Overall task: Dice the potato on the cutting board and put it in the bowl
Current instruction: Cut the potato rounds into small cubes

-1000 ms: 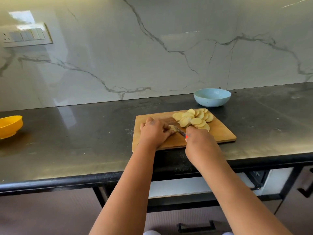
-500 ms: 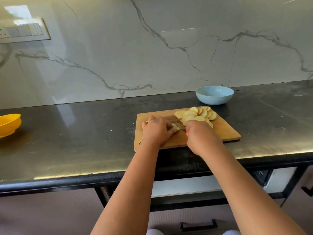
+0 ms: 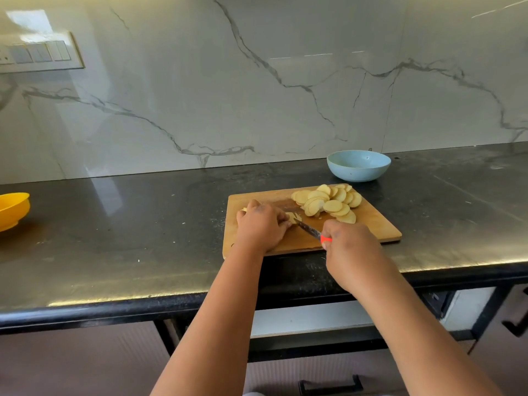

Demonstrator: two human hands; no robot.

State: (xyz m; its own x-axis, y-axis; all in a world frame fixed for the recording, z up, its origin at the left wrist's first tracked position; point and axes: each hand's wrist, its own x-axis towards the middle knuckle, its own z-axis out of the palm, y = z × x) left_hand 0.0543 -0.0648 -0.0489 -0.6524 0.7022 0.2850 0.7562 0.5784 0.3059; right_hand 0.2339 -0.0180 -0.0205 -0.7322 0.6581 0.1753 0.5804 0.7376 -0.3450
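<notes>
Blade close to my fingertips, potato end nearly gone.

My left hand [image 3: 261,224] gripped the potato stub [image 3: 292,217] on the cutting board [image 3: 371,224]; my right hand [image 3: 350,247] gripped the knife [image 3: 308,230]. A slip could have nicked my fingers; the bowl [image 3: 358,165] waited beyond.

Black polished stone countertop [image 3: 120,224] running the full width, glare along its front edge. Behind it, white glossy marble backsplash [image 3: 257,81] with grey veins. On the far left of the counter, round yellow plastic bowl [image 3: 13,208], partly cut off. High on the wall at left, white rectangular switch panel [image 3: 40,54]. Below the counter, dark cabinet fronts with black bar handle [image 3: 331,384].
</notes>
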